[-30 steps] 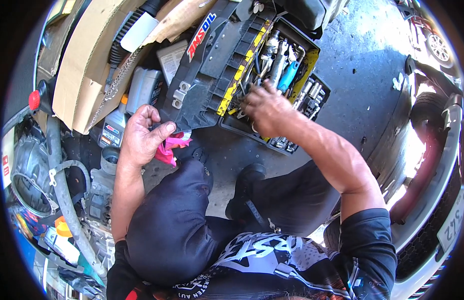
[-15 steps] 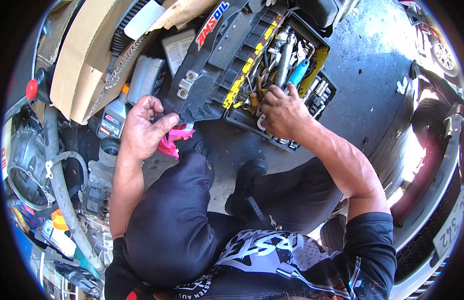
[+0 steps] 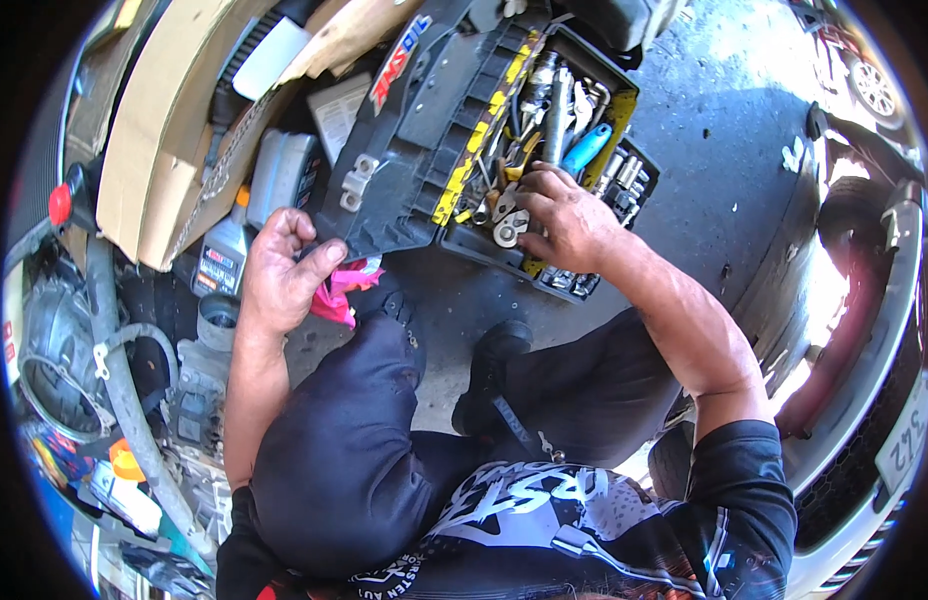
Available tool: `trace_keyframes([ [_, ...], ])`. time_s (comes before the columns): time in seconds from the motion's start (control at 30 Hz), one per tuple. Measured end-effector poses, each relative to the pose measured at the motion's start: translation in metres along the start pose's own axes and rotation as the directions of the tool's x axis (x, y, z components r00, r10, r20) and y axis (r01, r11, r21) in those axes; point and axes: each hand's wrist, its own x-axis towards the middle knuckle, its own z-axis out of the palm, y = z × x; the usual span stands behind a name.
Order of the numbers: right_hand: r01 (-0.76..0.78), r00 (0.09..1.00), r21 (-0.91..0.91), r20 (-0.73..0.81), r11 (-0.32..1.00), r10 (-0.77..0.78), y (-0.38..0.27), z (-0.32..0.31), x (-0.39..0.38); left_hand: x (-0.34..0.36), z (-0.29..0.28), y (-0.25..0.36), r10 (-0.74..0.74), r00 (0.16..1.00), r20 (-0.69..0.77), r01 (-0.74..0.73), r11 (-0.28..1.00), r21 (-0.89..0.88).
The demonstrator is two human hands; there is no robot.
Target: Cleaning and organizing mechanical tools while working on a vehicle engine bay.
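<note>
My left hand (image 3: 284,275) is closed on the near corner of the black toolbox lid (image 3: 409,165), thumb on top. The lid is swung open to the left, with yellow-and-black tape along its hinge side. Inside the toolbox (image 3: 484,258), my right hand (image 3: 569,220) reaches down with fingers curled. A silver ratchet (image 3: 508,228) lies at its thumb and fingertips, its head showing and the rest hidden by the hand. Just beyond the fingers are a blue-handled tool (image 3: 587,150), a long metal bar (image 3: 557,112) and other jumbled hand tools. Sockets (image 3: 624,180) line the right compartment.
A pink cloth (image 3: 344,292) hangs below the lid corner. Left of it stand grey bottles (image 3: 224,255) and an open cardboard box (image 3: 169,130). Metal vehicle parts (image 3: 64,350) crowd the left side. A vehicle bumper (image 3: 864,410) curves along the right.
The view has shifted slightly, and the toolbox sits a little further left. My right hand has shifted in the tools, and the ratchet head now shows beside it. My left hand keeps hold of the lid.
</note>
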Motion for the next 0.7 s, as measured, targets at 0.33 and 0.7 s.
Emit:
trace_keyframes([
  [0.33, 0.342, 0.908, 0.275, -0.342, 0.899, -0.241, -0.026, 0.019, 0.027, 0.005, 0.005, 0.001, -0.001, 1.0, 0.012, 0.001, 1.0, -0.009],
  [0.7, -0.647, 0.404, 0.639, -0.175, 0.416, 0.898, 0.143, -0.032, 0.018, 0.002, 0.043, 0.009, 0.019, 0.999, -0.03, -0.016, 0.993, 0.116],
])
